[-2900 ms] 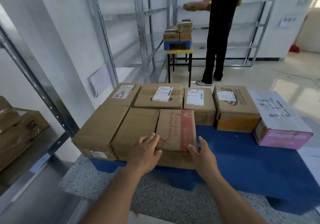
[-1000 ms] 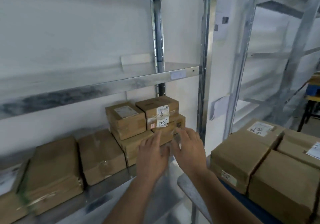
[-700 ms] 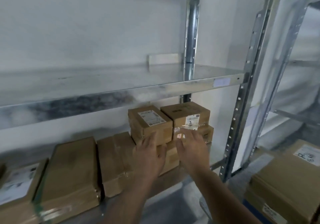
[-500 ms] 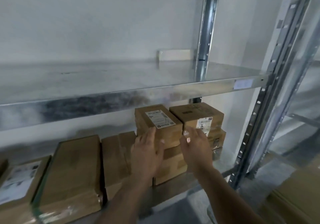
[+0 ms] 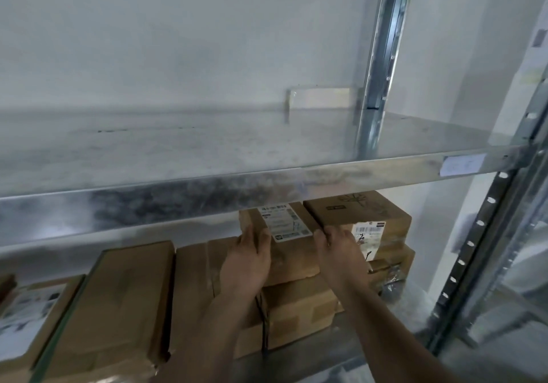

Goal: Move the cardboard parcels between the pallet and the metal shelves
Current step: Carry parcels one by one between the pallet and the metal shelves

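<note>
A small cardboard parcel (image 5: 292,252) with a white label lies on top of a stack on the lower metal shelf (image 5: 299,362). My left hand (image 5: 247,259) presses flat against its left side. My right hand (image 5: 338,249) grips its right edge, fingers curled over the top. Both hands clasp this parcel between them. A second parcel (image 5: 360,215) with a barcode label sits right beside it on the right. A larger parcel (image 5: 296,311) lies underneath.
The upper metal shelf (image 5: 207,151) spans the view just above the parcels. Flat cardboard parcels (image 5: 115,305) lie left of the stack. Perforated steel uprights (image 5: 474,249) stand at the right. A white wall is behind.
I turned from the pallet to the shelf. My hands reached forward and closed on the two sides of the labelled top parcel. The view has moved closer and tilted up.
</note>
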Demonstrator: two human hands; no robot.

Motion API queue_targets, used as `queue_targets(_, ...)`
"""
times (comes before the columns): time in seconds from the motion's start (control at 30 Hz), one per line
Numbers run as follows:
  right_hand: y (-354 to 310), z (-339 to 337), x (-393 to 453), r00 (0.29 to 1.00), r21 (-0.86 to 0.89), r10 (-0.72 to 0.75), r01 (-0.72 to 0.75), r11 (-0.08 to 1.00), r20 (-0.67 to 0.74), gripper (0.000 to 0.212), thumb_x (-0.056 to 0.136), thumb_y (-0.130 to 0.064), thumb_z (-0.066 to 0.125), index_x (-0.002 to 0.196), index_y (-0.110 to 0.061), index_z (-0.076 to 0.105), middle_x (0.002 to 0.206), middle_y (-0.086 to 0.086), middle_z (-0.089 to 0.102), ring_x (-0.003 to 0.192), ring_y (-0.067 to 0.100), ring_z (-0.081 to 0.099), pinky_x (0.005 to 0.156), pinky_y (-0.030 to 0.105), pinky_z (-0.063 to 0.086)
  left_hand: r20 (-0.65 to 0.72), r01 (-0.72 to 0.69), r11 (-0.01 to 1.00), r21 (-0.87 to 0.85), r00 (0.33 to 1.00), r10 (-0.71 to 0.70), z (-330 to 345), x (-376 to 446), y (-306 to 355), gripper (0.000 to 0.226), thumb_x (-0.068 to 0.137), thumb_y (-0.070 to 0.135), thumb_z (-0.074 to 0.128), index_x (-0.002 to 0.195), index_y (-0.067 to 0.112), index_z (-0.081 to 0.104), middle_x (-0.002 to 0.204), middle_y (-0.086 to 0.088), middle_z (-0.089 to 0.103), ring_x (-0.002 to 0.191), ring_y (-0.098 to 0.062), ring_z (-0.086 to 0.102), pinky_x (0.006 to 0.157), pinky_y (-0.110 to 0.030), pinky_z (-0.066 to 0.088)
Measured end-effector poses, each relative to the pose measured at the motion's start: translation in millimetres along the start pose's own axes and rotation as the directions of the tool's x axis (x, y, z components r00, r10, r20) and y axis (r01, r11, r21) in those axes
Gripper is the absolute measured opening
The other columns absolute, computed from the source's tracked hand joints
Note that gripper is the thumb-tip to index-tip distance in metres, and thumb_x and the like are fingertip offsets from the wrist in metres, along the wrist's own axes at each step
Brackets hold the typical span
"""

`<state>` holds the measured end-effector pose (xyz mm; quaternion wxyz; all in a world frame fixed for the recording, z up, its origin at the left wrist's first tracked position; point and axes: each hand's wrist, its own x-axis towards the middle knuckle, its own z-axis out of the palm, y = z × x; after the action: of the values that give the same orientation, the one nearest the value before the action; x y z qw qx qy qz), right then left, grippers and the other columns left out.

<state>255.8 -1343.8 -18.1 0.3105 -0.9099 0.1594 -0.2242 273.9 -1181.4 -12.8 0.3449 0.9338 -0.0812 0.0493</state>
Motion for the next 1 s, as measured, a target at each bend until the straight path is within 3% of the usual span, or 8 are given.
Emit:
queue_targets(0.13,-1,2,2,0.998,0.067,0.017,-0.020,0.998,0.058,0.034,0.097,-0.037,0.040,0.100,-0.010,0.060,0.099,0.012,0.061,0.081,0.024,0.056,0.063,0.028,0.035,-0.050,0.091,0.986,-0.143,0.994,-0.099,-1,1,0,0.036,0.099,0.046,0.024,0.115,0.021,0.046,0.111,-0.008,0.061,0.096,-0.027,0.059,0.081,-0.037,0.047)
queue_targets(0.23,-4,3,0,0.996,0.132,-0.008,-0.005,0.991,0.093,0.030,0.096,-0.037,0.043,0.095,-0.015,0.063,0.089,0.006,0.064,0.069,0.013,0.054,0.052,0.024,0.032,-0.123,0.089,0.979,-0.185,0.986,-0.113,-6,-1,-6,0.030,0.097,0.045,0.034,0.109,0.023,0.051,0.101,-0.002,0.063,0.091,-0.023,0.061,0.083,-0.040,0.050)
queue_targets(0.5,-19,6,-18,0.934,0.340,0.057,-0.185,0.922,0.352,0.035,0.097,-0.030,0.040,0.125,-0.016,0.054,0.099,-0.005,0.059,0.081,0.005,0.053,0.063,0.023,0.039,-0.035,0.114,0.952,-0.285,0.991,-0.129,-18,-19,-30,0.040,0.095,0.039,0.042,0.133,0.029,0.045,0.123,0.006,0.057,0.094,-0.007,0.047,0.082,-0.028,0.040)
queue_targets(0.57,-23,1,-25,0.936,0.339,0.009,-0.137,0.931,0.352,0.034,0.098,-0.027,0.037,0.129,-0.022,0.051,0.103,-0.005,0.058,0.079,0.000,0.049,0.060,0.019,0.036,-0.007,0.101,0.937,-0.336,0.994,-0.110,-19,-24,-34,0.042,0.095,0.040,0.043,0.136,0.036,0.041,0.128,0.009,0.055,0.102,-0.008,0.048,0.089,-0.029,0.040)
queue_targets(0.67,-20,-4,-40,0.944,0.404,-0.052,-0.089,0.911,0.325,0.035,0.098,-0.026,0.039,0.132,-0.026,0.048,0.115,-0.003,0.062,0.092,0.011,0.060,0.079,0.031,0.050,0.015,0.100,0.910,-0.403,0.995,-0.103,-18,-35,-39,0.045,0.095,0.042,0.043,0.139,0.044,0.033,0.131,0.012,0.052,0.118,-0.016,0.050,0.101,-0.039,0.040)
queue_targets(0.77,-13,-10,-62,0.951,0.503,-0.134,-0.026,0.864,0.279,0.033,0.099,-0.029,0.041,0.131,-0.030,0.047,0.119,-0.007,0.063,0.105,0.014,0.061,0.093,0.044,0.049,-0.023,0.045,0.898,-0.438,0.998,-0.061,-15,-49,-39,0.046,0.094,0.039,0.046,0.137,0.050,0.032,0.115,0.024,0.053,0.104,-0.006,0.050,0.090,-0.028,0.042)
queue_targets(0.87,-8,-18,-83,0.959,0.625,-0.186,0.013,0.781,0.212,0.030,0.100,-0.021,0.041,0.127,-0.028,0.050,0.115,-0.009,0.066,0.105,0.012,0.064,0.089,0.040,0.053,-0.053,-0.008,0.879,-0.476,0.998,-0.020,-14,-64,-37,0.048,0.094,0.033,0.049,0.134,0.055,0.032,0.091,0.040,0.048,0.085,0.013,0.048,0.072,-0.011,0.035)
queue_targets(1.0,-2,-32,-104,0.971,0.653,-0.162,0.006,0.757,0.178,0.033,0.099,-0.014,0.042,0.127,-0.031,0.048,0.115,-0.010,0.066,0.105,0.009,0.064,0.086,0.033,0.055,-0.051,-0.012,0.842,-0.540,0.999,-0.018,-9,-88,-31,0.056,0.093,0.031,0.052,0.141,0.048,0.028,0.098,0.039,0.045,0.080,0.025,0.047,0.086,-0.016,0.036)
